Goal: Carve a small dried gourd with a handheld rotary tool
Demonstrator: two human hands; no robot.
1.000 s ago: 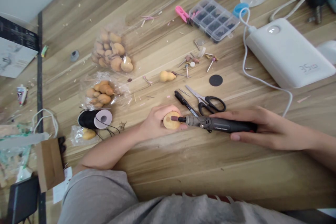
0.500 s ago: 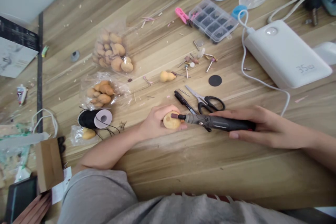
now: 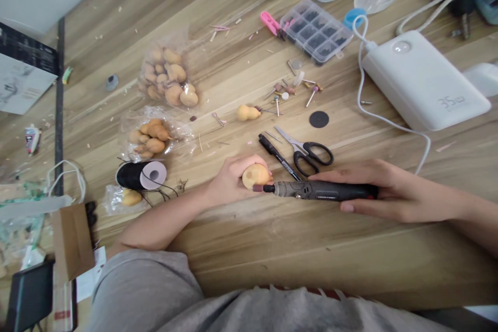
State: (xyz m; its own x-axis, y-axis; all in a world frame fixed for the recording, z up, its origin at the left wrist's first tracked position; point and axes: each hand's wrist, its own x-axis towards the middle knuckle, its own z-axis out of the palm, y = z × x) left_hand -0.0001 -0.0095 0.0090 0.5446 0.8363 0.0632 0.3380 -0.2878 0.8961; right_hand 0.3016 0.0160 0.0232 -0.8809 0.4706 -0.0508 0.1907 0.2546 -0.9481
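Observation:
My left hand (image 3: 229,179) is closed around a small tan gourd (image 3: 254,175) resting on the wooden table (image 3: 295,238). My right hand (image 3: 389,192) grips a dark pen-shaped rotary tool (image 3: 322,190), which lies nearly level and points left. Its small reddish grinding tip (image 3: 258,188) touches the gourd's lower edge.
Black scissors (image 3: 307,153) and a black pen (image 3: 278,155) lie just behind the tool. Two bags of gourds (image 3: 169,80), a loose gourd (image 3: 247,112), several grinding bits (image 3: 290,91), a clear bit box (image 3: 317,31), a white power bank (image 3: 422,80) with cable, and a black thread spool (image 3: 140,175) are spread around.
The tool has dropped a little toward me, so its tip moved from the gourd's face to its lower edge. The gourd turned slightly in my left hand.

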